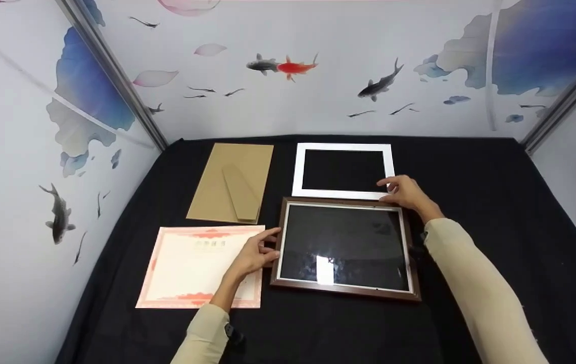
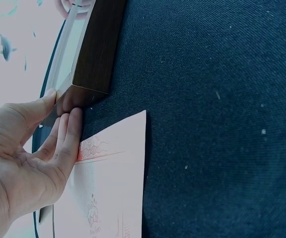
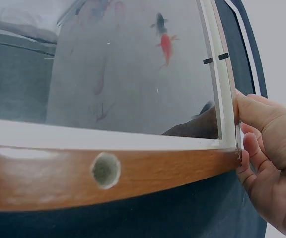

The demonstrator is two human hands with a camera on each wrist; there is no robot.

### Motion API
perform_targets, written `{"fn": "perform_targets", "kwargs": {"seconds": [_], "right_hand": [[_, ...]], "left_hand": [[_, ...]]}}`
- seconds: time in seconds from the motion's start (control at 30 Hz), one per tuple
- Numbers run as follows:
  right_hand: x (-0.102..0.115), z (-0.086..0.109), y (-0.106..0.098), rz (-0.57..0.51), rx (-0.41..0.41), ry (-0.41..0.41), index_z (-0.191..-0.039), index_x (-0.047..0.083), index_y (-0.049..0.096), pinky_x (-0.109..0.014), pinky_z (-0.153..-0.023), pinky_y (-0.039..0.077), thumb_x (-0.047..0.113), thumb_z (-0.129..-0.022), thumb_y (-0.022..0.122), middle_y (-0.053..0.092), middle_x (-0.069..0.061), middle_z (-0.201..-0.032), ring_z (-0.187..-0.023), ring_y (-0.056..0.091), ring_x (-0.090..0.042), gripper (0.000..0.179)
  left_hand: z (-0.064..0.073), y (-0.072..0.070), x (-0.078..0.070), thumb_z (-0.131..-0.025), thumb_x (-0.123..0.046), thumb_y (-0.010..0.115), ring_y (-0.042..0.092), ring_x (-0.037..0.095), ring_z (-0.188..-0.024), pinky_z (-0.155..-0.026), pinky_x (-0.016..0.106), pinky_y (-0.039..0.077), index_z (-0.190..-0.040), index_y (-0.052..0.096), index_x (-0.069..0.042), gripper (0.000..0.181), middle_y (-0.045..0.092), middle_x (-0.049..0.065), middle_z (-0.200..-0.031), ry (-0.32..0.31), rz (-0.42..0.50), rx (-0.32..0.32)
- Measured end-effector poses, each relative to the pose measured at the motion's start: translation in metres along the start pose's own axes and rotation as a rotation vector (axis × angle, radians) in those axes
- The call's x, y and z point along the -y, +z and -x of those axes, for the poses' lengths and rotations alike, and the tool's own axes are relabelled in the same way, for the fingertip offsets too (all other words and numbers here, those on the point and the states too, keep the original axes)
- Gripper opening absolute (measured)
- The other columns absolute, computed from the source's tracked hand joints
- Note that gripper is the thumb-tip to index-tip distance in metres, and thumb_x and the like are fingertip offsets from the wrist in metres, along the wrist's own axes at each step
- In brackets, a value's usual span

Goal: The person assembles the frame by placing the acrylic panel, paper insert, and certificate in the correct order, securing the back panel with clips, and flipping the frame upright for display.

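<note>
A brown picture frame (image 1: 345,293) with a silver inner border lies face down or up around a dark, reflective glass pane (image 1: 343,242). My left hand (image 1: 252,259) holds the frame's left side. In the left wrist view, the thumb of that hand (image 2: 34,148) is at the upper edge and the fingers are against the side wall. At the far right corner, my right hand (image 1: 405,192) grips the frame's edge. The right wrist view shows this hand (image 3: 272,148) with its thumb at the rim and bent fingers below, beside a wooden side (image 3: 48,173) with a round hole.
A white mat border (image 1: 298,169) lies just beyond the frame. A brown backing board (image 1: 209,187) with a stand leg (image 1: 240,194) is at the back left. Partly under my left forearm lies a pink-bordered certificate (image 1: 182,268). Black cloth (image 1: 348,331) covers the table; printed walls surround it.
</note>
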State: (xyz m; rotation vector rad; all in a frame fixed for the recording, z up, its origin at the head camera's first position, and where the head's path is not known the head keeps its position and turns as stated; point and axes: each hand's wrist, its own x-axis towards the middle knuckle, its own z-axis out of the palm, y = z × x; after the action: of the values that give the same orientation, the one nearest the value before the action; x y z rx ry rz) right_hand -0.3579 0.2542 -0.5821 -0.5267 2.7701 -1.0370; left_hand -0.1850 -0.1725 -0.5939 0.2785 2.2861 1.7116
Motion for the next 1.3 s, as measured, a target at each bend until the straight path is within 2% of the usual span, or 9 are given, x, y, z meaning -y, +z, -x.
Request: {"fn": "perform_targets", "kwargs": {"seconds": [0.23, 0.37, 0.5, 0.63, 0.8, 0.93, 1.17, 1.3], "right_hand": [[0.000, -0.006, 0.003, 0.068, 0.022, -0.016, -0.110, 0.002, 0.069, -0.043, -0.066, 0.043, 0.012, -0.076, 0.078, 0.061, -0.019, -0.092, -0.077, 0.054, -0.029, 0.036], [-0.001, -0.008, 0.004, 0.054, -0.008, -0.052, -0.100, 0.002, 0.072, -0.044, -0.069, 0.044, 0.011, -0.076, 0.078, 0.066, -0.015, -0.091, -0.079, 0.056, -0.029, 0.026], [-0.001, -0.007, 0.005, 0.040, -0.035, -0.087, -0.095, 0.002, 0.073, -0.042, -0.065, 0.044, 0.009, -0.076, 0.078, 0.067, -0.012, -0.088, -0.075, 0.056, -0.026, 0.020], [-0.001, -0.004, 0.004, 0.019, -0.061, -0.097, -0.095, 0.002, 0.073, -0.039, -0.062, 0.043, 0.009, -0.077, 0.077, 0.063, -0.011, -0.083, -0.070, 0.053, -0.023, 0.020], [0.002, 0.001, -0.003, -0.019, -0.118, -0.114, -0.098, 0.000, 0.072, -0.037, -0.063, 0.044, 0.008, -0.078, 0.076, 0.060, -0.010, -0.082, -0.072, 0.054, -0.023, 0.022], [0.006, 0.010, -0.015, -0.017, -0.187, -0.161, -0.097, 0.000, 0.072, -0.034, -0.063, 0.044, 0.008, -0.077, 0.077, 0.061, -0.010, -0.081, -0.072, 0.056, -0.022, 0.022], [0.008, 0.042, -0.025, -0.038, -0.264, -0.212, -0.094, 0.000, 0.072, -0.020, -0.057, 0.042, 0.007, -0.074, 0.079, 0.060, -0.007, -0.076, -0.066, 0.054, -0.019, 0.022], [0.013, 0.060, -0.024, -0.046, -0.295, -0.224, -0.091, 0.001, 0.073, -0.019, -0.056, 0.041, 0.005, -0.072, 0.080, 0.059, -0.005, -0.074, -0.064, 0.053, -0.017, 0.020]], "left_hand": [[-0.001, 0.000, 0.002, -0.084, 0.009, 0.063, 0.061, 0.032, -0.093, -0.065, 0.039, 0.054, -0.140, 0.042, -0.007, 0.062, 0.045, 0.025, -0.122, -0.009, 0.028, 0.005], [-0.001, -0.001, 0.002, -0.084, 0.009, 0.063, 0.061, 0.032, -0.092, -0.065, 0.040, 0.054, -0.140, 0.042, -0.007, 0.062, 0.045, 0.026, -0.122, -0.006, 0.017, 0.002], [-0.001, -0.001, 0.001, -0.084, 0.009, 0.063, 0.061, 0.032, -0.092, -0.065, 0.040, 0.053, -0.140, 0.042, -0.007, 0.062, 0.045, 0.026, -0.122, -0.010, 0.026, 0.009], [-0.001, -0.001, 0.000, -0.084, 0.009, 0.063, 0.061, 0.031, -0.092, -0.065, 0.040, 0.053, -0.140, 0.042, -0.007, 0.062, 0.045, 0.025, -0.122, -0.017, 0.041, 0.015], [-0.001, -0.001, 0.001, -0.083, 0.009, 0.063, 0.061, 0.031, -0.090, -0.064, 0.040, 0.054, -0.140, 0.042, -0.007, 0.062, 0.044, 0.025, -0.122, -0.020, 0.041, 0.011], [-0.001, -0.001, 0.001, -0.083, 0.010, 0.063, 0.061, 0.034, -0.092, -0.064, 0.042, 0.053, -0.140, 0.041, -0.005, 0.063, 0.043, 0.028, -0.122, -0.007, 0.059, 0.018], [0.011, -0.001, -0.025, -0.084, 0.013, 0.059, 0.057, 0.043, -0.095, -0.069, 0.051, 0.051, -0.139, 0.039, 0.002, 0.060, 0.041, 0.034, -0.122, -0.006, 0.089, 0.032], [0.012, -0.002, -0.026, -0.083, 0.014, 0.060, 0.058, 0.043, -0.095, -0.069, 0.051, 0.051, -0.138, 0.040, 0.003, 0.060, 0.041, 0.034, -0.122, 0.002, 0.091, 0.025]]}}
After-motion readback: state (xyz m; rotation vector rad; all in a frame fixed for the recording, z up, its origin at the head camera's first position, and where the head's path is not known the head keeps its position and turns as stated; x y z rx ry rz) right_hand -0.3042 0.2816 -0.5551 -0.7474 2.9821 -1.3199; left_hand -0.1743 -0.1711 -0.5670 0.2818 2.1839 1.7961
